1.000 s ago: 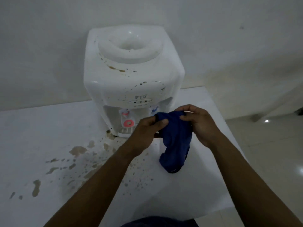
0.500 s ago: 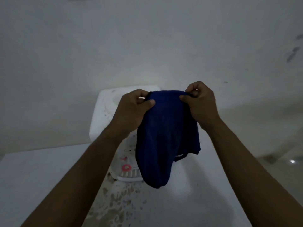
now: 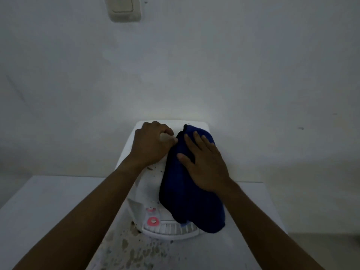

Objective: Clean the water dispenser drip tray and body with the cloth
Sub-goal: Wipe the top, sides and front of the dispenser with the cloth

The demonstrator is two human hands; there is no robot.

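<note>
A white water dispenser (image 3: 148, 184) stands on a white table against the wall. A dark blue cloth (image 3: 183, 193) is draped over the right side of its top and hangs down its front, covering the blue tap. My right hand (image 3: 204, 162) lies flat on the cloth with fingers spread, pressing it on the dispenser top. My left hand (image 3: 153, 145) grips the rim of the bottle socket on the top left, fingers curled. The red tap (image 3: 153, 221) and the slotted drip tray (image 3: 171, 229) show below the cloth. Brown specks mark the dispenser's top front.
Brown stains and splashes (image 3: 136, 250) cover the table (image 3: 48, 207) in front of the dispenser. A wall switch (image 3: 124, 8) sits high on the wall. The table's right edge (image 3: 280, 211) drops off to the floor.
Both hands held the cloth up in the air before; now the cloth is laid on the dispenser top, my right hand presses it flat and my left hand has moved to the socket rim.
</note>
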